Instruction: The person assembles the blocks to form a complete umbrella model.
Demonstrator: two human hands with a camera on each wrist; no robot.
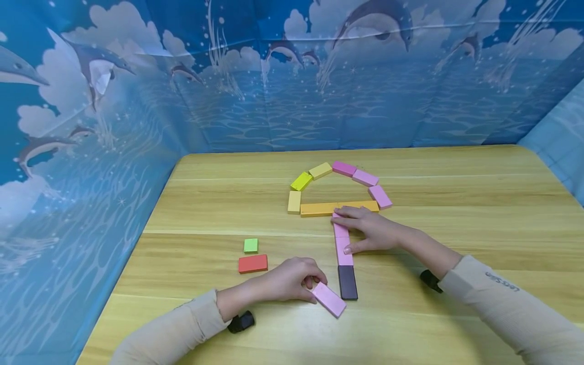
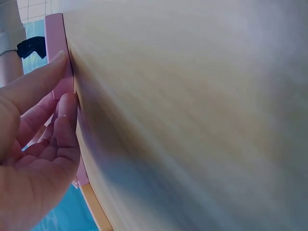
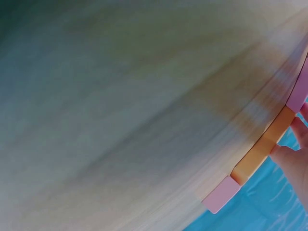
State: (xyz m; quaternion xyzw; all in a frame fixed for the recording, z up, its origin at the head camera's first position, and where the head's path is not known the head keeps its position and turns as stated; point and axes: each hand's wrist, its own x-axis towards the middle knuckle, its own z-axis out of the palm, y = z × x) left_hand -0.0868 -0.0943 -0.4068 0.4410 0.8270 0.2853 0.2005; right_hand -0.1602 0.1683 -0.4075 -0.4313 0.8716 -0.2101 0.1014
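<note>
My left hand (image 1: 287,280) pinches one end of a light pink domino block (image 1: 329,300) low over the near part of the table; thumb and fingers also show on the pink block (image 2: 56,36) in the left wrist view. Right of it, a dark block (image 1: 348,283) ends a straight column with two pink blocks (image 1: 344,252). My right hand (image 1: 376,230) lies over this column, fingers spread, its thumb touching the lower pink block and its fingers on the upper one. Orange blocks (image 1: 319,209) form a bar across the column's far end, partly under the right fingertips.
Beyond the bar, yellow blocks (image 1: 301,181) and pink blocks (image 1: 365,177) curve in an arch. A green block (image 1: 251,246) and a red block (image 1: 253,263) lie on the wooden table (image 1: 191,213), left of the column. A blue dolphin-print curtain (image 1: 292,101) stands behind.
</note>
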